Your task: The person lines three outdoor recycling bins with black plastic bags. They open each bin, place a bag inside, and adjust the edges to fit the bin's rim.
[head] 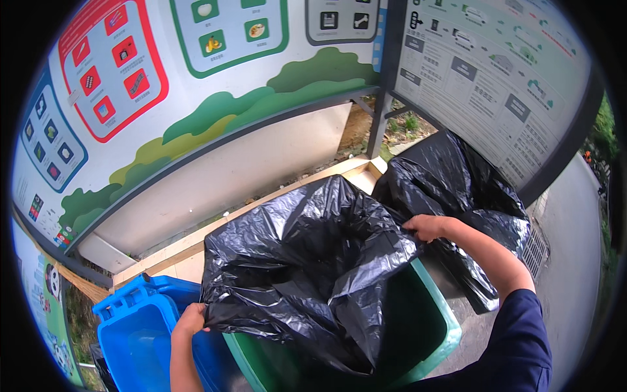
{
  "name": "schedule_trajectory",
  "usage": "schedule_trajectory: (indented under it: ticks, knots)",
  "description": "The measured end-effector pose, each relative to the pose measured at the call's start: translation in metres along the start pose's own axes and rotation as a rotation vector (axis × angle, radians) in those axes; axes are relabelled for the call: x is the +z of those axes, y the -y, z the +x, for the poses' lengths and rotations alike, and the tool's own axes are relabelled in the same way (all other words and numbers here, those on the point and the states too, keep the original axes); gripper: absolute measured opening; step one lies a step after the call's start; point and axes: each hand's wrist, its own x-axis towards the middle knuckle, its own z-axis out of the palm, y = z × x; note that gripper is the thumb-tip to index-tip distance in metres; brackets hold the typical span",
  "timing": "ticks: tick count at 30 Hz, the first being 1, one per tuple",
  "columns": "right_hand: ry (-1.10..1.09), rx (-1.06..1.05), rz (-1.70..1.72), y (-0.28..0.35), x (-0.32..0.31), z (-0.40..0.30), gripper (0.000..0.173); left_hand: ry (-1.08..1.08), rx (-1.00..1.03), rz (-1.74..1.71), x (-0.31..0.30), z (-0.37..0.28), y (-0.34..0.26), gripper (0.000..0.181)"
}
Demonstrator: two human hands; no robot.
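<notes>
A large black plastic bin bag (303,259) spreads over the far part of an open green wheelie bin (448,323). My left hand (192,317) grips the bag's near left edge, beside the blue bin. With my right hand (427,227) I pinch the bag's right edge, above the green bin's right side. Loose folds of the film sag down into the green bin's mouth. Its far rim is hidden under the plastic.
An open blue wheelie bin (139,338) stands at the left. Another bin draped in black plastic (455,181) stands at the right, near a drain grate (535,252). Behind are a printed sorting board (205,98), a metal post (379,127) and a low tiled ledge (171,252).
</notes>
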Motion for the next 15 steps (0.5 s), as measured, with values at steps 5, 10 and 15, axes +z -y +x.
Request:
schedule_trajectory:
  ticks: [5, 10, 15]
  knots:
    - [0.220, 0.238, -0.062, 0.017, 0.029, -0.060, 0.037, 0.031, -0.111, 0.183, 0.011, -0.048, -0.021, 0.031]
    - [-0.017, 0.017, 0.152, -0.036, 0.085, -0.105, 0.032, -0.034, -0.188, 0.191, 0.037, -0.113, 0.007, 0.015]
    - [-0.419, -0.046, 1.677, -0.036, 0.139, -0.117, 0.021, -0.188, 0.168, 0.330, 0.078, -0.133, 0.053, 0.018]
